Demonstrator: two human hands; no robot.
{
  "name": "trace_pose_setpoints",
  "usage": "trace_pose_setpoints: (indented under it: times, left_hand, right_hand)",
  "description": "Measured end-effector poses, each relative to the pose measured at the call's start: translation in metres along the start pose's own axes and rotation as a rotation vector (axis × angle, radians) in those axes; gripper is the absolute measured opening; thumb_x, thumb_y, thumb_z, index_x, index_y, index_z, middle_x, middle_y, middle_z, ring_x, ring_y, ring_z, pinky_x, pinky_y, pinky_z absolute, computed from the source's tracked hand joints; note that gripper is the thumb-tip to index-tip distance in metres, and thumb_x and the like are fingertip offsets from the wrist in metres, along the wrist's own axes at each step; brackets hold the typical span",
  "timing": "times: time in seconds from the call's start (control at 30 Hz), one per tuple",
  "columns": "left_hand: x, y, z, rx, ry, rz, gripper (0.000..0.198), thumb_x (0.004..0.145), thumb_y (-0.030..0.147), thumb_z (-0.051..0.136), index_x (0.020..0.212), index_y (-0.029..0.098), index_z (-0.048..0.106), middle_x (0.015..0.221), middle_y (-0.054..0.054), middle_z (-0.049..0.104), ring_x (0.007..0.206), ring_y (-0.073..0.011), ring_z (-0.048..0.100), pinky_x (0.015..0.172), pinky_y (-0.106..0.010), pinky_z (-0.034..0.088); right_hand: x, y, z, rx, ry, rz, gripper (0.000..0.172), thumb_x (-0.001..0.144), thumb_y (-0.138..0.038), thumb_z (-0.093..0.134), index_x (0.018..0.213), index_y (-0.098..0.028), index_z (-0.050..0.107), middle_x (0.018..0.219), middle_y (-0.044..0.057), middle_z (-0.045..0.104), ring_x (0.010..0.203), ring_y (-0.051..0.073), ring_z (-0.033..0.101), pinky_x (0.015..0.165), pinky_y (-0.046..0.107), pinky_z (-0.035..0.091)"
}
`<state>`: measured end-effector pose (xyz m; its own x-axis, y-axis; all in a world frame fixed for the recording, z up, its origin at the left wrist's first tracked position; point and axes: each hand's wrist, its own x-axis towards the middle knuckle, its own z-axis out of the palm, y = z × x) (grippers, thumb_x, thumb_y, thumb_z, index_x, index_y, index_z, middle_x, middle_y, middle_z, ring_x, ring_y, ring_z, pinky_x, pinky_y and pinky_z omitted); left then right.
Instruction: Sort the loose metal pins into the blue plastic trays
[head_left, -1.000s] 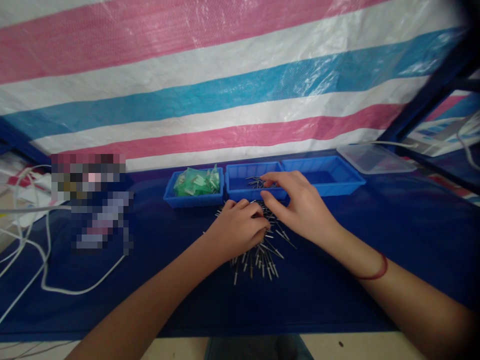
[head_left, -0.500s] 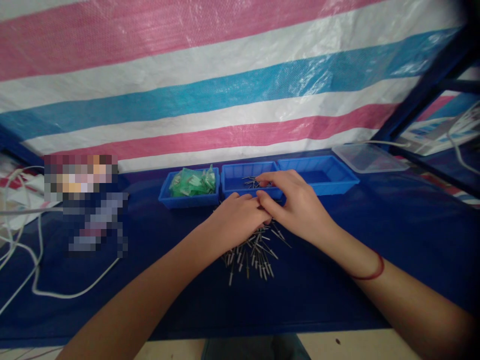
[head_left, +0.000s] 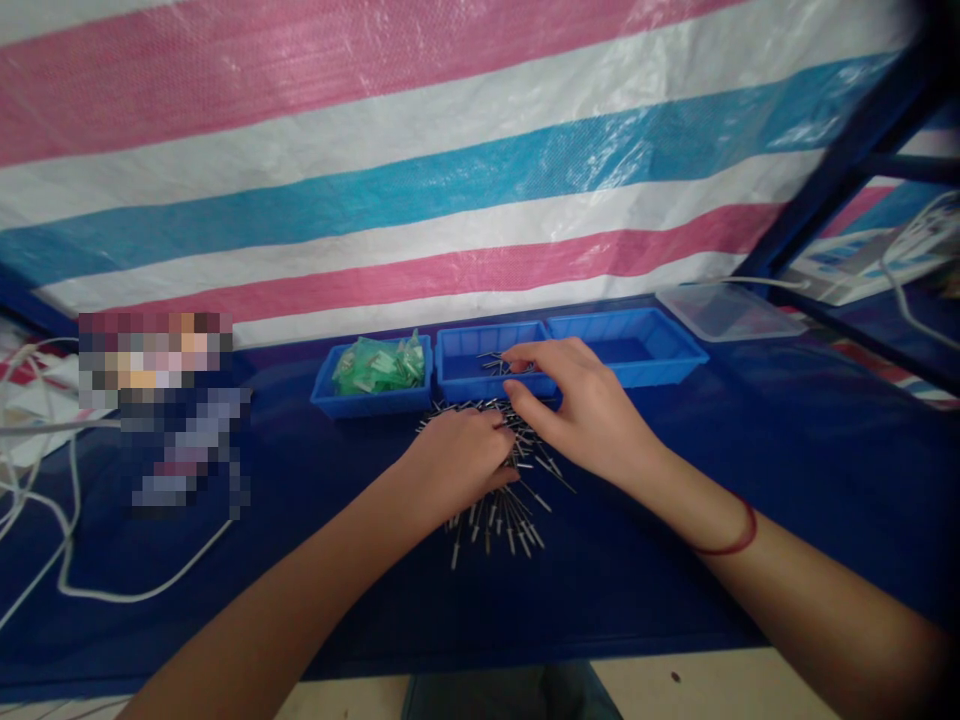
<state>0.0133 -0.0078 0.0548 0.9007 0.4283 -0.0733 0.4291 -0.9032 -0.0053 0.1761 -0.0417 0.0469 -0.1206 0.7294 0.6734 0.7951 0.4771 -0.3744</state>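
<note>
A pile of small metal pins (head_left: 501,505) lies on the blue table in front of three blue trays. My left hand (head_left: 454,462) rests on top of the pile with its fingers curled into the pins. My right hand (head_left: 581,410) reaches over the front rim of the middle blue tray (head_left: 466,366), thumb and forefinger pinched at a few pins lying in it. The left blue tray (head_left: 352,397) holds green plastic pieces (head_left: 379,365). The right blue tray (head_left: 652,345) looks bare inside. A red cord circles my right wrist.
A clear plastic lid (head_left: 720,312) lies at the back right. White cables (head_left: 75,500) loop over the table's left side beside a blurred-out patch. A striped pink, white and blue tarp hangs behind. A dark blue frame post stands at the right.
My left hand has slid back down onto the pile, away from my right thumb. My right hand has stayed at the middle tray's rim. The view has drifted slightly.
</note>
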Motion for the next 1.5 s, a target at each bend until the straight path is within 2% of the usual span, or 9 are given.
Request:
trace_pose_setpoints:
  times: [0.17,0.3,0.4,0.67,0.73,0.83,0.97,1.17,1.5]
  left_hand:
    - [0.000,0.003,-0.001,0.030,-0.005,-0.016,0.017,0.086,0.025,0.056,0.090,0.012,0.066,0.098,-0.011,0.066,0.096,-0.0251,0.065,0.086,-0.038,0.052]
    - [0.001,0.003,0.002,0.047,0.059,-0.008,0.034,0.084,0.037,0.062,0.106,0.012,0.062,0.107,-0.013,0.063,0.100,-0.0281,0.063,0.085,-0.040,0.053]
    - [0.003,0.002,0.006,0.060,0.071,-0.012,0.036,0.085,0.041,0.060,0.105,0.011,0.062,0.106,-0.013,0.064,0.097,-0.0281,0.063,0.083,-0.041,0.053]
    - [0.007,0.002,0.009,0.069,0.143,-0.073,0.024,0.090,0.021,0.048,0.105,0.010,0.062,0.100,-0.011,0.065,0.089,-0.0232,0.064,0.078,-0.035,0.053]
    - [0.003,-0.001,0.006,-0.001,0.202,-0.140,0.022,0.089,0.020,0.047,0.100,0.010,0.063,0.094,-0.010,0.064,0.085,-0.0216,0.064,0.075,-0.033,0.052]
    - [-0.006,-0.009,0.004,-0.238,0.391,-0.272,0.016,0.088,0.022,0.049,0.088,0.015,0.064,0.086,-0.005,0.062,0.077,-0.0167,0.060,0.073,-0.030,0.050]
    - [-0.016,-0.012,0.010,-0.712,0.611,-0.424,0.016,0.089,0.028,0.052,0.089,0.017,0.063,0.081,-0.001,0.063,0.069,-0.0120,0.056,0.067,-0.025,0.047]
    - [-0.015,0.002,0.023,-1.115,0.691,-0.481,0.017,0.086,0.031,0.056,0.091,0.016,0.062,0.084,-0.002,0.065,0.070,-0.0116,0.057,0.065,-0.023,0.047]
    - [-0.018,0.003,0.027,-1.067,0.654,-0.420,0.018,0.086,0.030,0.057,0.094,0.015,0.063,0.086,-0.002,0.063,0.063,-0.0089,0.051,0.057,-0.021,0.042]
  right_hand:
    - [0.000,0.000,0.000,0.001,-0.011,0.005,0.020,0.085,-0.020,0.054,0.104,-0.015,0.061,0.095,0.008,0.068,0.089,0.022,0.059,0.083,0.037,0.045]
    - [0.000,0.000,0.000,0.007,-0.021,0.011,0.020,0.086,-0.020,0.054,0.104,-0.015,0.061,0.094,0.007,0.068,0.088,0.022,0.059,0.083,0.037,0.044]
    - [0.000,0.000,0.001,0.010,-0.030,0.009,0.021,0.086,-0.021,0.053,0.104,-0.015,0.061,0.095,0.007,0.068,0.089,0.021,0.059,0.084,0.037,0.044]
    - [-0.002,0.002,0.002,0.015,-0.047,0.006,0.022,0.085,-0.021,0.053,0.104,-0.016,0.062,0.097,0.008,0.068,0.090,0.022,0.059,0.085,0.039,0.044]
    - [-0.002,0.002,0.002,0.012,-0.056,0.023,0.019,0.085,-0.022,0.053,0.101,-0.016,0.063,0.093,0.007,0.068,0.087,0.023,0.059,0.082,0.039,0.044]
    - [-0.002,-0.001,0.002,0.020,-0.053,0.097,0.015,0.085,-0.024,0.054,0.095,-0.017,0.064,0.082,0.005,0.067,0.079,0.021,0.058,0.075,0.037,0.045]
    - [-0.003,-0.008,0.007,0.290,-0.137,0.256,0.019,0.088,-0.035,0.054,0.089,-0.018,0.064,0.077,0.003,0.065,0.067,0.016,0.057,0.062,0.030,0.045]
    - [-0.008,-0.012,0.018,0.630,-0.106,0.369,0.021,0.086,-0.039,0.057,0.079,-0.019,0.061,0.074,0.002,0.061,0.067,0.014,0.055,0.062,0.028,0.047]
    - [-0.012,-0.016,0.015,0.555,-0.122,0.308,0.015,0.086,-0.034,0.058,0.085,-0.020,0.064,0.080,0.003,0.065,0.070,0.016,0.059,0.059,0.028,0.047]
